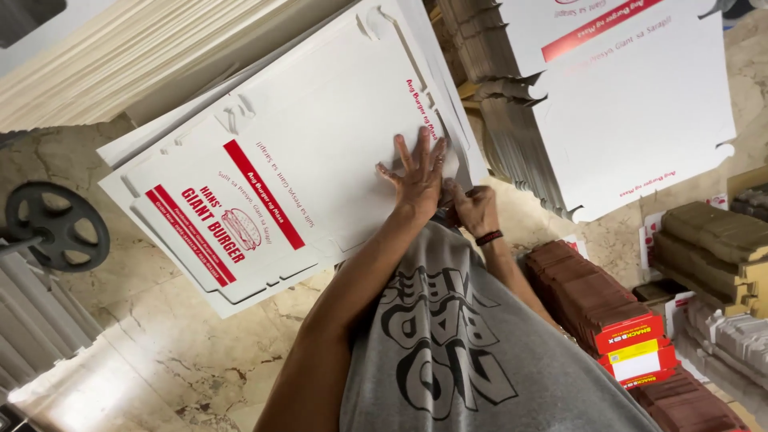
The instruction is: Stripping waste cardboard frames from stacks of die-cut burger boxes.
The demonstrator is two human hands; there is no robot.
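A stack of flat white carton blanks with red stripes and a burger drawing lies tilted in front of me. My left hand presses flat on the top blank near its right edge, fingers spread. My right hand, with a dark band at the wrist, is curled around the stack's lower right edge, just beside my left hand. What its fingertips pinch is hidden under the blanks. My grey printed shirt fills the bottom of the view.
A second tall stack of white blanks stands at the upper right. Bundles of red folded cartons and brown ones lie at the right. A dark hand wheel sits at the left over a marbled beige floor.
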